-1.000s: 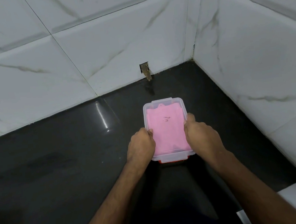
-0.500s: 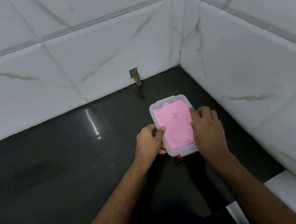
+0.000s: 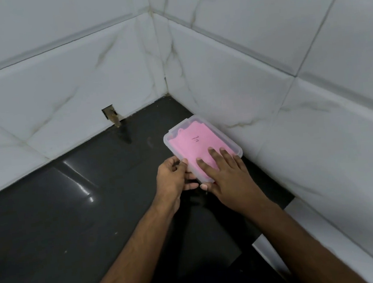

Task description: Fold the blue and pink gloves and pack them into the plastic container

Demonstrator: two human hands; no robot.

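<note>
A clear plastic container (image 3: 231, 140) with its lid on lies flat on the black counter, close to the right wall. Through the lid I see the folded pink glove (image 3: 198, 143) with a small pen mark on it. No blue glove shows. My right hand (image 3: 228, 178) lies flat on the lid's near half, fingers spread. My left hand (image 3: 173, 179) grips the container's near left edge, fingers curled around it.
The black counter (image 3: 73, 211) runs left and toward me. White marble-tiled walls (image 3: 268, 100) meet in a corner just behind the container. A small hole with a brown stub (image 3: 112, 116) sits low in the back wall. A white ledge (image 3: 284, 253) borders the counter's near right.
The container has slid right toward the side wall and turned at an angle. My right hand went from gripping its side to lying flat on the lid; my left hand stays on the left edge.
</note>
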